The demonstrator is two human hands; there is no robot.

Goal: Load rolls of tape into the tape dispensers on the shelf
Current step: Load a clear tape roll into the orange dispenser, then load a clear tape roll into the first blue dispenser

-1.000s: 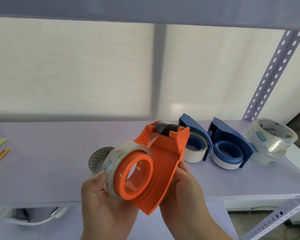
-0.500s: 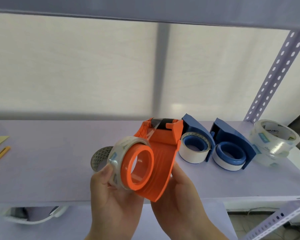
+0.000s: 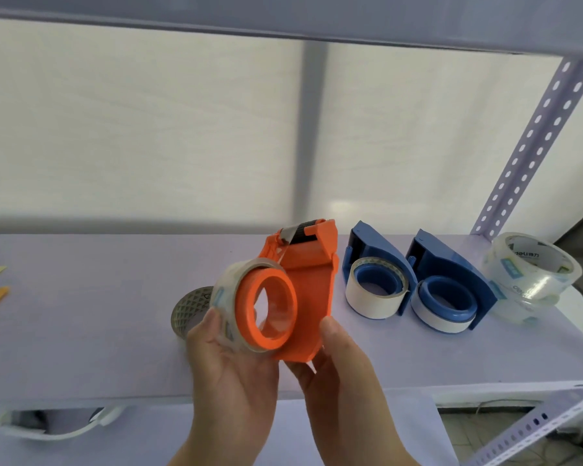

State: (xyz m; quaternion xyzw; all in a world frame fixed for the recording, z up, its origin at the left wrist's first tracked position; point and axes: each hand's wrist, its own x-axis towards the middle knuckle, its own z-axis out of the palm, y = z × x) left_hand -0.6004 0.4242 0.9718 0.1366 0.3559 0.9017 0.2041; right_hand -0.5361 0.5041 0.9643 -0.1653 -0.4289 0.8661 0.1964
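Observation:
I hold an orange tape dispenser (image 3: 312, 287) upright above the shelf's front edge. A clear tape roll (image 3: 228, 294) sits on its orange hub, and a strip of tape runs up to the black cutter at the top. My left hand (image 3: 229, 361) grips the clear roll, thumb on its rim. My right hand (image 3: 337, 364) holds the dispenser's lower body, thumb on its right edge. To the right stand two blue dispensers, one (image 3: 377, 264) and the other (image 3: 451, 274), each with a white roll on its hub.
A grey patterned tape roll (image 3: 189, 307) lies on the lilac shelf (image 3: 81, 314) behind my left hand. Two stacked clear rolls (image 3: 532, 274) sit at the far right by the perforated upright (image 3: 532, 136). Yellow items lie at the left edge.
Both hands lifted the orange dispenser up and away, tilting it more upright. The view shifted left, so the blue dispensers appear further right.

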